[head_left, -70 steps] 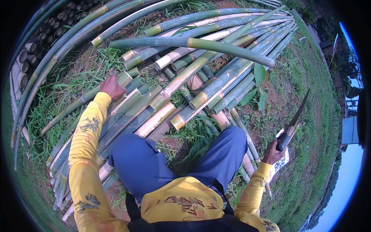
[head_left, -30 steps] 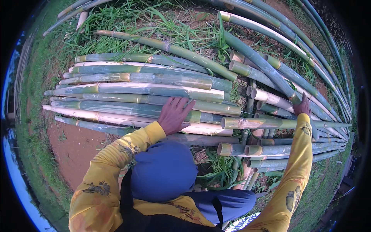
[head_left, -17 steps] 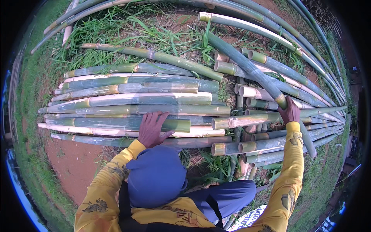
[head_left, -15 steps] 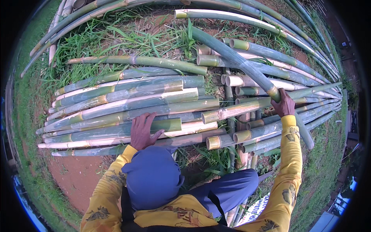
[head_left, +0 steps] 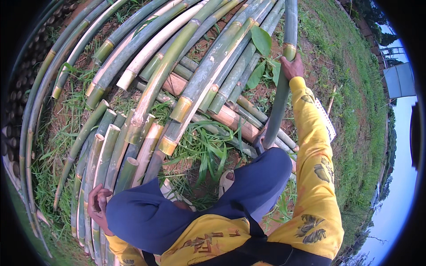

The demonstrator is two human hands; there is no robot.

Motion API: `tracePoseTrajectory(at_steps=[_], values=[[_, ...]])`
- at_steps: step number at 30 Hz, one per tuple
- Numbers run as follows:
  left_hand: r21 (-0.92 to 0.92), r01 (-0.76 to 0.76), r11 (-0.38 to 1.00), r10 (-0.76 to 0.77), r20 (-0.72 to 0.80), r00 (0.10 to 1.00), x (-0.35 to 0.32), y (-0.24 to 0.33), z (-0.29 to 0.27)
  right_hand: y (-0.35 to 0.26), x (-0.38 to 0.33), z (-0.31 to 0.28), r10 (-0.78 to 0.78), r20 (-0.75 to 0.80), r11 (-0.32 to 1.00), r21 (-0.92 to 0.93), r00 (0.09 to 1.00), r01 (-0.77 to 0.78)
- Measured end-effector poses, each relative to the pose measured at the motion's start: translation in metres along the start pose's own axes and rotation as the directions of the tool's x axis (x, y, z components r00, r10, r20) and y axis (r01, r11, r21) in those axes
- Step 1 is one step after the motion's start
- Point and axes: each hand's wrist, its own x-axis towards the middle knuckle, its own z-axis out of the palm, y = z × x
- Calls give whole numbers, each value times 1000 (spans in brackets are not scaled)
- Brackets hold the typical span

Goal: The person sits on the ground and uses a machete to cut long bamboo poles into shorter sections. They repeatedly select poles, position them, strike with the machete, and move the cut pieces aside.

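My right hand (head_left: 293, 67), at the upper right, is wrapped round a green bamboo pole (head_left: 280, 102) beside a pale joint ring. The pole's lower end comes down next to my right knee, and its upper part runs out of the picture at the top. At the lower left, my left hand (head_left: 98, 205) is beside my left knee, over a bundle of cut bamboo poles (head_left: 101, 166). Its fingers are loosely bent and apart, with nothing seen in them. Whether it touches the poles I cannot tell.
More bamboo poles (head_left: 197, 84) lie fanned out ahead of me across thick bamboo cross-pieces (head_left: 226, 119). Long poles (head_left: 37, 106) curve along the left. Grass (head_left: 204, 148) grows between the poles near my feet, and leafy shoots (head_left: 261, 41) stand near the right hand.
The view has turned to the right. The bamboo pole in my right hand has swung to point away from me. My left hand has gone from spread on the poles to loosely curled beside my knee.
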Motion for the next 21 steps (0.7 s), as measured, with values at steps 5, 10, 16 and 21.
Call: tracePoseTrajectory(at_steps=[5, 10, 16, 21], values=[[8, -126, 992, 126, 42, 991, -36, 66, -2, 46, -25, 48, 421, 49, 904, 51, 906, -424], [430, -349, 833, 348, 84, 934, -63, 110, 43, 71, -112, 118, 541, 73, 841, -69, 838, -537], [360, -376, 854, 384, 53, 922, -54, 104, 50, 86, -121, 123, 427, 379, 904, -184, 821, -385], [357, -365, 860, 367, 64, 928, -43, 112, 47, 63, -120, 113, 503, 408, 864, -206, 762, -460]])
